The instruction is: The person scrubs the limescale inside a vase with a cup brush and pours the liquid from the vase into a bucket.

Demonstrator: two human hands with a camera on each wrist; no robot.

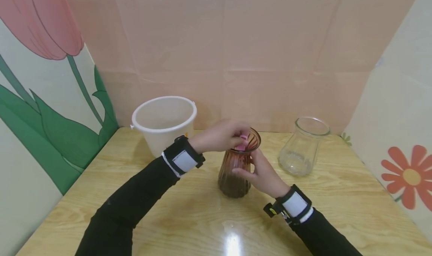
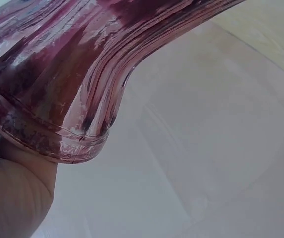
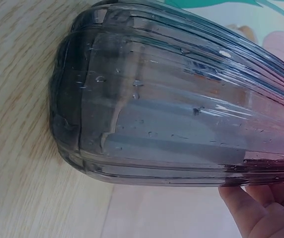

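On the bench (image 1: 189,214), a white bucket (image 1: 164,123) stands at the back left, and just right of it your left hand (image 1: 219,136) reaches over the mouth of the brown vase (image 1: 237,164), its fingers curled on something pink (image 1: 242,142) at the rim. The vase stands upright mid-bench, long axis vertical, mouth up, wide base on the wood. Your right hand (image 1: 261,173) holds its narrow waist, fingers wrapped round the ribbed glass; a clear vase (image 1: 303,146) stands apart at the back right.
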